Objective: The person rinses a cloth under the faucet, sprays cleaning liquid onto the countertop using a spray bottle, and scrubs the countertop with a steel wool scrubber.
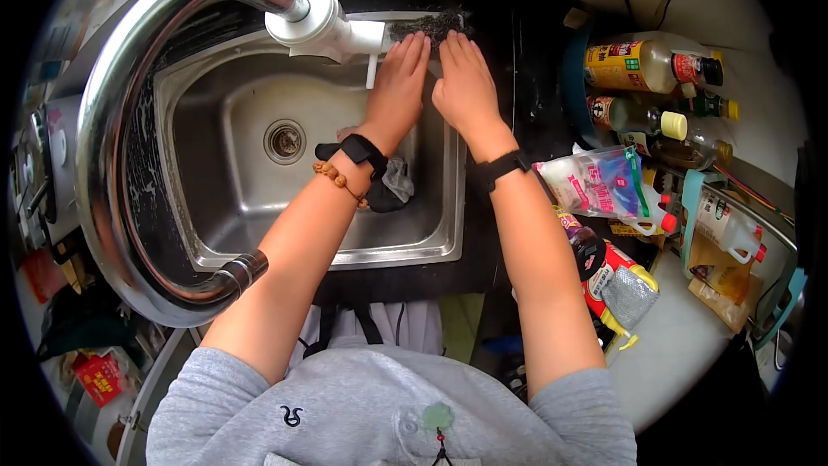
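My left hand (pixel 402 86) reaches over the sink to its back right corner. Its fingers are stretched out, and the tips touch a dark, wiry tangle that looks like a steel wool scrubber (pixel 433 28). Beside it, my right hand (pixel 466 91) also lies with fingers extended, its tips at the right part of that tangle. The steel sink (pixel 259 112) lies mostly to the left of my hands. Under my left wrist, a dark cloth-like bundle (pixel 392 198) with a greyish crumpled piece sits in the basin, partly hidden by the arm.
A white tap (pixel 319 22) with a curved chrome spout (pixel 99 121) arches over the left side. Bottles, including a yellow-labelled one (pixel 625 66), and a plastic bag (pixel 595 181) stand at the right. A silvery scouring sponge (pixel 630 296) lies nearer me.
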`<state>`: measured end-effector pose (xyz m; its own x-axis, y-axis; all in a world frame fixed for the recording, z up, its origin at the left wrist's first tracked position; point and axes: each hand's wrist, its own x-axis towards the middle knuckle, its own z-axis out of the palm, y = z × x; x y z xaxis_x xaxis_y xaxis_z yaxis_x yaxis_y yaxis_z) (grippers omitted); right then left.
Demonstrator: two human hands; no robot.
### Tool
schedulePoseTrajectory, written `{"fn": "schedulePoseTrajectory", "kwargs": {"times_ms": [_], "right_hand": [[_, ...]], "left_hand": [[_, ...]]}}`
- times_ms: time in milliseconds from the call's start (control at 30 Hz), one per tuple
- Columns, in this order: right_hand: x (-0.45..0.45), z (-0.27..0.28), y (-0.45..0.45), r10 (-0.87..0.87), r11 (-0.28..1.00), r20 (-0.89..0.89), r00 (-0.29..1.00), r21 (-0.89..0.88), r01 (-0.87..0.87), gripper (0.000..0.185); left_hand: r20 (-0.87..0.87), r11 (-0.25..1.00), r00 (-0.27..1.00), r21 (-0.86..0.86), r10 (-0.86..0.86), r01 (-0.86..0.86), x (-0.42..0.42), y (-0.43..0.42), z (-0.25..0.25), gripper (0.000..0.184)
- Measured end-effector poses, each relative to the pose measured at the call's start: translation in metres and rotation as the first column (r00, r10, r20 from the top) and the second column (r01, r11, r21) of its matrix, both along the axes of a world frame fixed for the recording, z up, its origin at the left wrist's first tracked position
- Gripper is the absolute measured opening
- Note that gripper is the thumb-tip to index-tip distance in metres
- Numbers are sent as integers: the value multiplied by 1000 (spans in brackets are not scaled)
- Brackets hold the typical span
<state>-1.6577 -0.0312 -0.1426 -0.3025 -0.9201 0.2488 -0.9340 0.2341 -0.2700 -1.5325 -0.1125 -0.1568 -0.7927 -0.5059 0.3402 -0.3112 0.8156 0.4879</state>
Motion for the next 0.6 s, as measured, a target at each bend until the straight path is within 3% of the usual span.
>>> {"fn": "schedulePoseTrajectory", "kwargs": {"times_ms": [67, 167, 300, 400, 600], "right_hand": [[-7, 3, -15, 33, 999, 34, 999, -11, -32, 54], [-8, 11, -21, 39, 999, 226, 973, -8, -38, 58], [10, 9, 0, -20, 1000, 180, 983, -1, 21, 68], [4, 7, -25, -31, 998, 257, 966, -38, 42, 71], [11, 8, -17, -131, 991, 173, 976, -8, 135, 56]], "left_hand": [[17, 999, 999, -10, 31, -31, -3, -5, 0, 64], [16, 999, 999, -19, 51, -51, -3, -4, -3, 62], [29, 999, 999, -13, 33, -33, -1, -4, -3, 59], [6, 999, 999, 16, 45, -45, -4, -5, -7, 58], [73, 997, 995, 7, 72, -73, -11, 2, 0, 54]]}}
